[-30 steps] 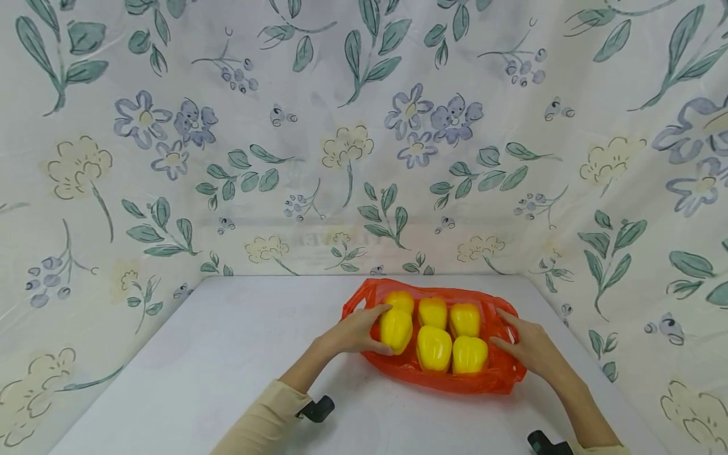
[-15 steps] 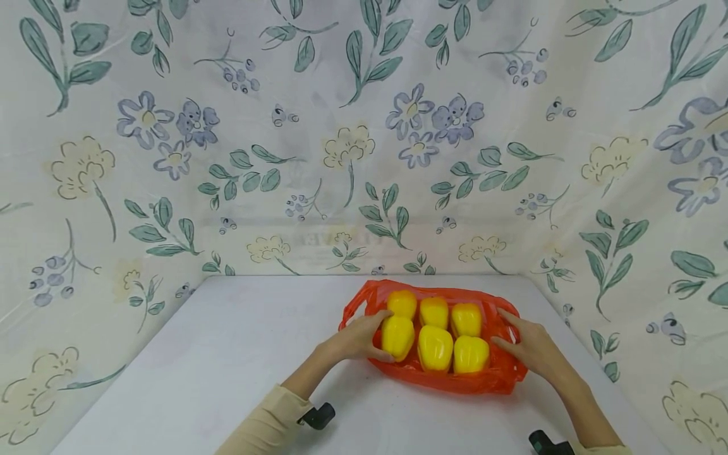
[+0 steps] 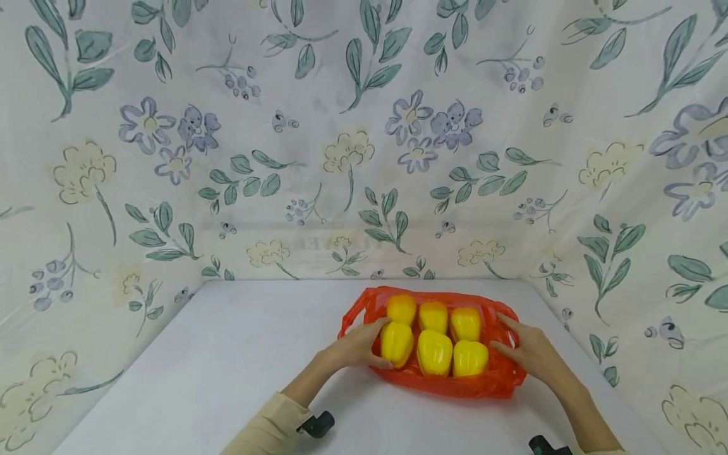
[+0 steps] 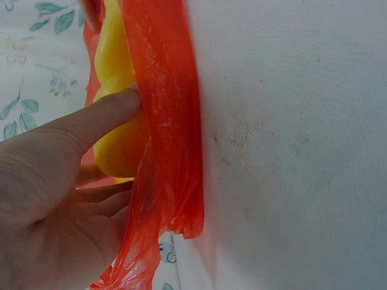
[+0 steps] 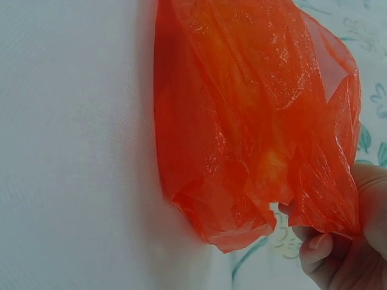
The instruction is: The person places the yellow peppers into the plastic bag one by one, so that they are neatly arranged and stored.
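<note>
Several yellow bell peppers (image 3: 435, 354) lie in two rows inside an opened red plastic bag (image 3: 449, 387). My left hand (image 3: 358, 346) holds the front-left bell pepper (image 3: 397, 345) between thumb and fingers. In the left wrist view, the thumb lies across that yellow pepper (image 4: 121, 151) just inside the red bag's edge (image 4: 172, 121), and the other fingers are partly hidden behind the bag. My right hand (image 3: 530, 349) grips the bag's right end. The right wrist view shows its curled fingers (image 5: 315, 249) around the bag's handle part (image 5: 326, 199).
The bag rests on a white table (image 3: 256, 354), right of the middle. Behind and beside the table hangs a floral-patterned cloth (image 3: 352, 158). A handle loop (image 3: 354, 314) sticks out at the bag's left end.
My left hand has brought the held pepper toward the front, down into the front row beside the others. My right hand keeps its hold on the bag. The whole head view has shifted slightly.
</note>
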{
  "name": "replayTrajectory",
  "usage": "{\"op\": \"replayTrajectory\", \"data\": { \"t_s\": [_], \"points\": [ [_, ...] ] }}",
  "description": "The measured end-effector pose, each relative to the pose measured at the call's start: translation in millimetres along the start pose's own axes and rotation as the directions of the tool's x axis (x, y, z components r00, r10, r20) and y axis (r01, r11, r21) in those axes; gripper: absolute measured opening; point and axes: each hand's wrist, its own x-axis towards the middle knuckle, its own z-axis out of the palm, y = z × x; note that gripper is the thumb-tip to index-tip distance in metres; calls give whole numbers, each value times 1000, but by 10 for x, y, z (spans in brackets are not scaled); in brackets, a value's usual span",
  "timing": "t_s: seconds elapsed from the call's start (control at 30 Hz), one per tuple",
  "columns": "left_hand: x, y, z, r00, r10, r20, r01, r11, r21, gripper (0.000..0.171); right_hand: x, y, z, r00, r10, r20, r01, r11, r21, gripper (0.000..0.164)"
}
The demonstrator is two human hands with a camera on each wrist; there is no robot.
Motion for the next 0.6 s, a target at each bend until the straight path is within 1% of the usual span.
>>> {"op": "replayTrajectory", "data": {
  "t_s": [0.13, 0.37, 0.47, 0.6],
  "points": [
    [-27, -7, 16, 1000, 4, 4, -4, 1000, -17, 93, -17, -5, 7, 1000, 3, 6, -3, 1000, 2, 74],
    [-79, 12, -23, 1000, -10, -10, 10, 1000, -22, 95, 18, -2, -10, 999, -41, -26, 40, 999, -34, 71],
    [-123, 27, -51, 1000, 6, -20, -7, 1000, -23, 95, 12, -6, -13, 999, -37, -24, 36, 999, -25, 71],
    [-206, 44, -98, 997, 64, -38, -65, 997, -30, 94, -2, -9, -15, 999, -33, -26, 33, 999, -7, 71]
  ]
}}
